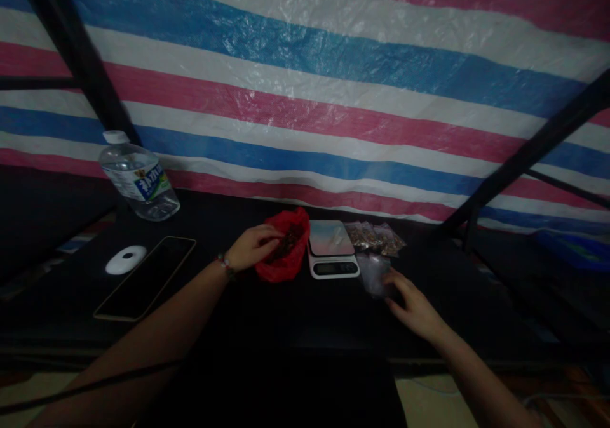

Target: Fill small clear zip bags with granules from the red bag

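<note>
My left hand (252, 246) rests at the mouth of a red plastic bag (284, 250) holding dark brown bits, its fingers curled and pinching at the contents. A small white kitchen scale (331, 248) stands just right of the bag. My right hand (413, 305) lies on the dark table, its fingers touching an empty clear plastic pouch (375, 272) in front of the scale. Behind that pouch lie filled clear packets (375, 237) of brown material.
A dark table (286, 314) runs across the view. On its left lie a phone (145, 277), a small white round object (126, 260) and a plastic water bottle (138, 177). A striped tarp (333, 85) hangs behind, crossed by dark metal bars (524, 155).
</note>
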The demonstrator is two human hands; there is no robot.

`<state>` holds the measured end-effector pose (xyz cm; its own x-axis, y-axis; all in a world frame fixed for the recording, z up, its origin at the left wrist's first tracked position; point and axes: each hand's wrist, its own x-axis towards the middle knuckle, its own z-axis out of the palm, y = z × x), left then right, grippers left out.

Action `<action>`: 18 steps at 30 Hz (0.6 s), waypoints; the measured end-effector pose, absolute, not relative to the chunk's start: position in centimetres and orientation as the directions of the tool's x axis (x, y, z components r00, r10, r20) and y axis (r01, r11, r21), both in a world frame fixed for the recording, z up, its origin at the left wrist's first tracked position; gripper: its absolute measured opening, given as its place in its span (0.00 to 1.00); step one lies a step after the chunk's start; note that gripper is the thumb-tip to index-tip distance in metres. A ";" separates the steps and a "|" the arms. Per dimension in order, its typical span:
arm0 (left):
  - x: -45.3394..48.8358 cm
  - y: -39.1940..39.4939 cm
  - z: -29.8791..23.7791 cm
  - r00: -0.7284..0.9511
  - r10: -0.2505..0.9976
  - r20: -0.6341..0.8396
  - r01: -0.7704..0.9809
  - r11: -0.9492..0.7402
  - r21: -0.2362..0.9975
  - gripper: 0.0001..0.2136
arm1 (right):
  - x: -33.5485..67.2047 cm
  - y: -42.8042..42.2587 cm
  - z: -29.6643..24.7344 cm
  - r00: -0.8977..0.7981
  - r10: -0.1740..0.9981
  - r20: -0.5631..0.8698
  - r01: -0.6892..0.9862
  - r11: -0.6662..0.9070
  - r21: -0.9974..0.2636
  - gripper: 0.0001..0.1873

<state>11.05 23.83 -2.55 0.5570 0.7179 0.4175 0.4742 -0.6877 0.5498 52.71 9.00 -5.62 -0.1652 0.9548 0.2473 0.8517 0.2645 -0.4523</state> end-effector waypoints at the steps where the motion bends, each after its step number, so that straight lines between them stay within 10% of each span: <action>1: 11.1 23.9 -2.6 0.625 0.688 0.370 0.459 -0.707 0.538 0.14 | 52.7 8.9 -5.5 -0.202 0.959 0.198 0.861 0.270 -0.430 0.12; 10: 11.5 24.4 -2.9 0.593 0.760 0.267 0.657 -0.648 0.384 0.13 | 55.2 14.3 -3.4 -0.026 0.974 0.226 0.931 0.106 -0.349 0.17; 18: 11.2 23.9 -3.0 0.307 0.819 0.485 0.639 -0.555 0.532 0.13 | 57.1 20.2 -5.9 0.355 0.926 0.127 0.877 -0.283 -0.388 0.32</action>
